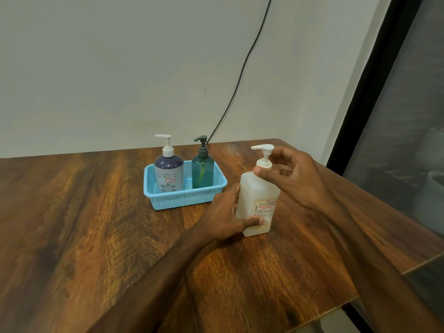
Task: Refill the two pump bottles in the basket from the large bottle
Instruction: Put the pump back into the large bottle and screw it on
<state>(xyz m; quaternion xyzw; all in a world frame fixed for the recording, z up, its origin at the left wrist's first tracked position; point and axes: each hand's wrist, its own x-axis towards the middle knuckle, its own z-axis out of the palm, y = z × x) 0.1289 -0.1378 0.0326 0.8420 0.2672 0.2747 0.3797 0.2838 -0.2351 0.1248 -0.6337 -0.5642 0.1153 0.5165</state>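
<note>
The left hand (pixel 223 212) grips the large bottle (pixel 258 195) low down. The right hand (pixel 296 175) pinches its pump collar (pixel 264 162) on top.

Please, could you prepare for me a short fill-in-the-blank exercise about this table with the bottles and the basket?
The purple bottle and the teal bottle stand in a ____ basket.
The purple bottle has a ____ pump, the teal one a dark pump.
The large bottle stands on the wooden table, to the ____ of the basket.
The left hand grips its body; the right hand pinches the collar of its ____.
Missing words: blue; white; right; pump.
</note>
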